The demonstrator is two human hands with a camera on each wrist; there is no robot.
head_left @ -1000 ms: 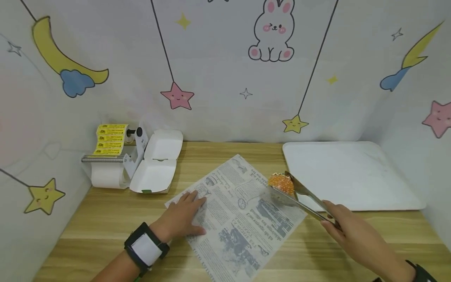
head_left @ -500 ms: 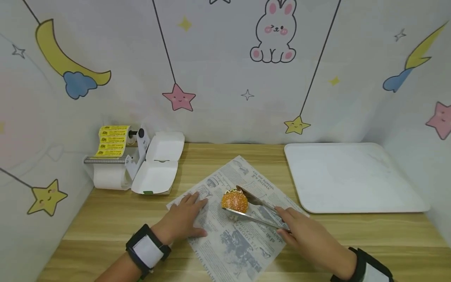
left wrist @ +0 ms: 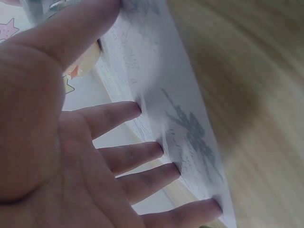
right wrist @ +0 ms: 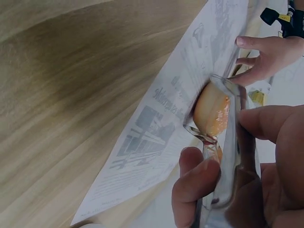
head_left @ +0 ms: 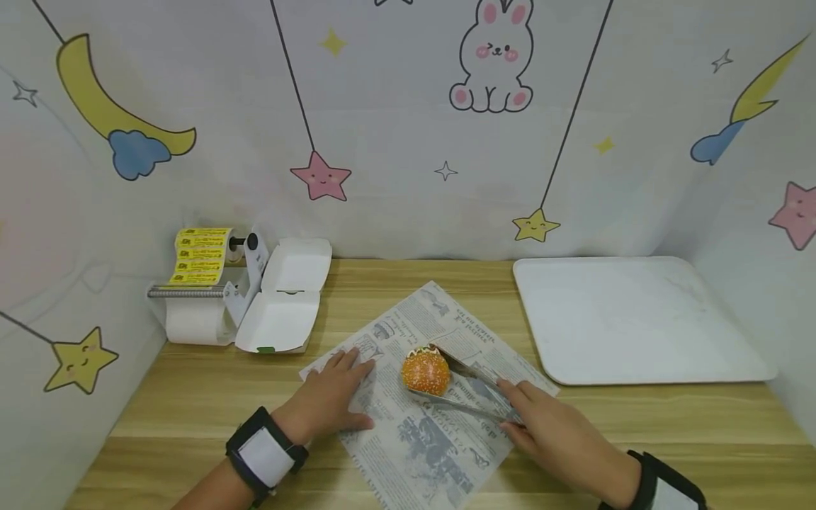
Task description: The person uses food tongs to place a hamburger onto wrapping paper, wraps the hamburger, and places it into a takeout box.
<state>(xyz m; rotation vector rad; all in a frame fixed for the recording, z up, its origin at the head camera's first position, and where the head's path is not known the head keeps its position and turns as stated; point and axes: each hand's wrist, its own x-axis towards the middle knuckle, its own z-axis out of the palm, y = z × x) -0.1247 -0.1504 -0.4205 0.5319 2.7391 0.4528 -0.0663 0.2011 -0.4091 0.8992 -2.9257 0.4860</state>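
Observation:
A small sesame burger [head_left: 426, 371] sits near the middle of a printed sheet of wrapping paper [head_left: 440, 453]. Metal tongs [head_left: 468, 407], gripped in my right hand [head_left: 554, 432], have their two arms on either side of the burger. In the right wrist view the tongs [right wrist: 235, 156] partly hide the burger [right wrist: 209, 109], and fingers and thumb curl about the metal. My left hand [head_left: 328, 397] lies spread at the paper's left corner. The left wrist view shows the fingertips of that hand [left wrist: 90, 156] touching the paper [left wrist: 183, 123].
An open white carton [head_left: 280, 319] stands back left, beside a label dispenser [head_left: 204, 290] with a roll of yellow stickers. To the right lies a white tray [head_left: 637, 319]. Printed walls enclose the wooden table [head_left: 185, 425] at the back and sides.
The right hand has carried the burger in the tongs leftward from the tray's edge to the paper's middle. Since half a second ago it sits slightly nearer me. The left hand stays in place.

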